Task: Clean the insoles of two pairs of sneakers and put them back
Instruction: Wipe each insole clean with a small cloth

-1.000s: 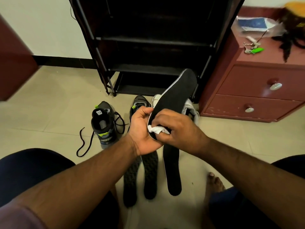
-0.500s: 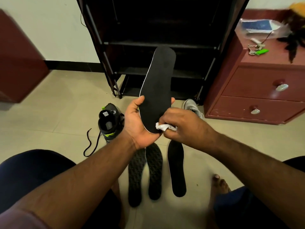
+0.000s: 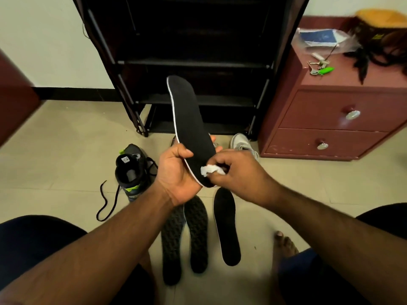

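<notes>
Tiled floor (image 3: 66,137), pale beige, in front of a black shoe rack (image 3: 193,62) with nothing visible on its shelves; a maroon drawer chest (image 3: 330,119) stands to the right of it. The person sits with knees at either side of the view, a bare foot (image 3: 284,243) on the tiles.

Progress, judged from the layout: cleaning is under way, nothing visibly returned. The left hand (image 3: 176,175) grips the heel end of a black insole (image 3: 189,119) with a white edge, thumb across its top face, toe end pointing up toward the rack. The right hand (image 3: 237,175) pinches a small white wad, tissue or cloth (image 3: 209,169), against the insole near the heel. Three more insoles lie on the floor between the legs: two patterned dark insoles (image 3: 187,236) side by side and touching, and a smooth black insole (image 3: 226,225) just right of them. Whether any of these is already wiped cannot be told.

Remaining: finish wiping, then refit all four.

Surroundings: a dark sneaker with green accents (image 3: 132,172) stands left of the hands, its lace (image 3: 108,201) trailing loose over the tiles. A white sneaker (image 3: 242,144) sits near the chest, partly hidden by the right hand. The other shoes are hidden behind the hands. Keys with a green tag (image 3: 321,70) and a plastic bag (image 3: 323,38) sit on the chest. The loose lace may snag during refitting.
</notes>
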A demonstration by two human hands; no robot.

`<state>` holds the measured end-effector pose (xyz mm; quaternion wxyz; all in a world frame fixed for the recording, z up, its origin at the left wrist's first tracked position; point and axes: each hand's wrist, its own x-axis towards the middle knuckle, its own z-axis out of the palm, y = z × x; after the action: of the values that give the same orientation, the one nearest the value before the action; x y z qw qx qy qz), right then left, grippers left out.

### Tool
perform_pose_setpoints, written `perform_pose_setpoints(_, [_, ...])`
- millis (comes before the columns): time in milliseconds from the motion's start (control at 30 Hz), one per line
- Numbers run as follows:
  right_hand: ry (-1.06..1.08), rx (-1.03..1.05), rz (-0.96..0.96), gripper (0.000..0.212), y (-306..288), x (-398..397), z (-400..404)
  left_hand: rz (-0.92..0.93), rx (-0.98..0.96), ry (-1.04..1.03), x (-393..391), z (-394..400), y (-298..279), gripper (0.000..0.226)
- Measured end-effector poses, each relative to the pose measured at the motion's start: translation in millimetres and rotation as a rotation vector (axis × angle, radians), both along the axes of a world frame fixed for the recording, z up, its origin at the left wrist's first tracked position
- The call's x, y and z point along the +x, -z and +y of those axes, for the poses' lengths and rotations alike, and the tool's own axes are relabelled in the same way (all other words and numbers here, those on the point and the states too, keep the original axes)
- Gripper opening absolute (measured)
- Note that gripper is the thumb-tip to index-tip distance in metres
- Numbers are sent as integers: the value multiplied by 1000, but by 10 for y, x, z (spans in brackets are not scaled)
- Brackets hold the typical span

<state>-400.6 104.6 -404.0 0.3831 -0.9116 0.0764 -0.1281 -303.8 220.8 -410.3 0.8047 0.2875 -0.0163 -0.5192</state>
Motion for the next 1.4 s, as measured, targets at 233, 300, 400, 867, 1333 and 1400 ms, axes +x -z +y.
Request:
perform_pose_setpoints(233, [-27,136,70,12,-2,26,224,71,45,-68,7,-11,71,76])
perform_pose_setpoints(300, [20,156,93,12,34,49,182,68,66,-142,-17,-20,71,64])
perform_pose_setpoints(400, [157,128,109,14,132,106,0,79,60,-196,-30,-23,58,52])
perform_pose_setpoints(867, [50,62,80,8,65,78,147,49,123,-207,-23,-49,155,55])
perform_pose_setpoints(1333, [-438,-401,-45,25,139,5,119,-10,326,-22,21,-41,248,110])
perform_pose_setpoints(1400, [-355,-515,-13,27,171,61,-39,-5,306,43,9,-41,240,112])
